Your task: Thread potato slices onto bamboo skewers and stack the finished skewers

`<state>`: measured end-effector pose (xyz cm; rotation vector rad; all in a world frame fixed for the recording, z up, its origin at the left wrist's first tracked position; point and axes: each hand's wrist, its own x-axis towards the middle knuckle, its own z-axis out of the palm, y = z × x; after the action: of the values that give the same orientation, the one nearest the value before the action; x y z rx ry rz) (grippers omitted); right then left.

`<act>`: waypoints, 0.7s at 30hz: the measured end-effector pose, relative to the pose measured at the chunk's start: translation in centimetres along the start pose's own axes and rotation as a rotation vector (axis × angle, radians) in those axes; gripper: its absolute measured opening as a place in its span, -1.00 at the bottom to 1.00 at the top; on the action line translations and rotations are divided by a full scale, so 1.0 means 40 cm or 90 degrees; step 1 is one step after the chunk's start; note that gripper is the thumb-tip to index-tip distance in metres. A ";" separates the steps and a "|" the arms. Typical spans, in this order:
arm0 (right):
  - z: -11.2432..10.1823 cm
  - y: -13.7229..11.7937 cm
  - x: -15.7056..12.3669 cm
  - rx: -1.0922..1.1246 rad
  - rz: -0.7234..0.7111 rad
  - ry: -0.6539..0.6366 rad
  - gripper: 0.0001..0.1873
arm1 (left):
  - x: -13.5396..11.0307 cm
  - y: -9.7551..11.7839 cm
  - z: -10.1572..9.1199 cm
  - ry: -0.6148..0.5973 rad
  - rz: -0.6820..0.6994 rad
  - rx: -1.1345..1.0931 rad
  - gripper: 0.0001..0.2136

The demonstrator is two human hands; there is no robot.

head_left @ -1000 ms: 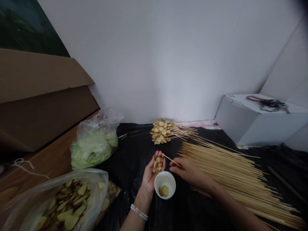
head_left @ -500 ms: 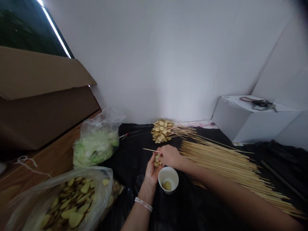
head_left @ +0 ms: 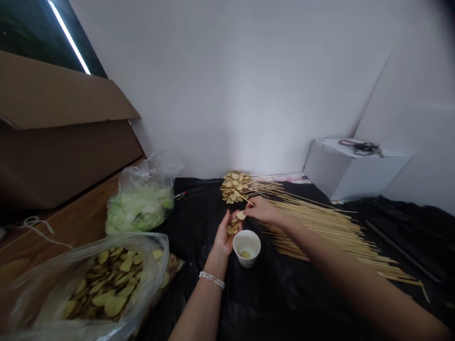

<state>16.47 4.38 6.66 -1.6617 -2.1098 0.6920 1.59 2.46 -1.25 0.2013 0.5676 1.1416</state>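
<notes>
gripping 1 skewer [head_left: 242, 196], right hand [head_left: 262, 210] pinches 1 slice [head_left: 241, 215].

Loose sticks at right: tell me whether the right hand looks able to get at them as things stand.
Probably yes: the loose sticks lie close by the right hand, only the forearm crossing them in view, though the hand holds one stick and seemingly a slice.

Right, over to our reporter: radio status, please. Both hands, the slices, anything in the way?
Left hand cupped, holding slices. Right hand holding a skewer, single slice at its tips. White cup close by; nothing visibly blocking.
</notes>
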 end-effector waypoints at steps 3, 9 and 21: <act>0.008 0.010 -0.008 0.015 0.009 0.008 -0.77 | 0.002 -0.008 0.000 0.018 0.043 0.132 -0.81; 0.002 0.007 -0.059 0.030 -0.029 0.042 -0.75 | 0.015 -0.011 -0.020 0.009 0.090 0.221 -0.82; 0.045 -0.001 -0.267 -0.071 -0.169 -0.053 -0.83 | 0.015 -0.018 -0.004 0.013 0.078 0.163 -0.86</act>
<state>17.97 -6.29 5.39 -1.3884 -2.4105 0.5787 2.25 2.67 -1.89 0.4504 0.7279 1.1882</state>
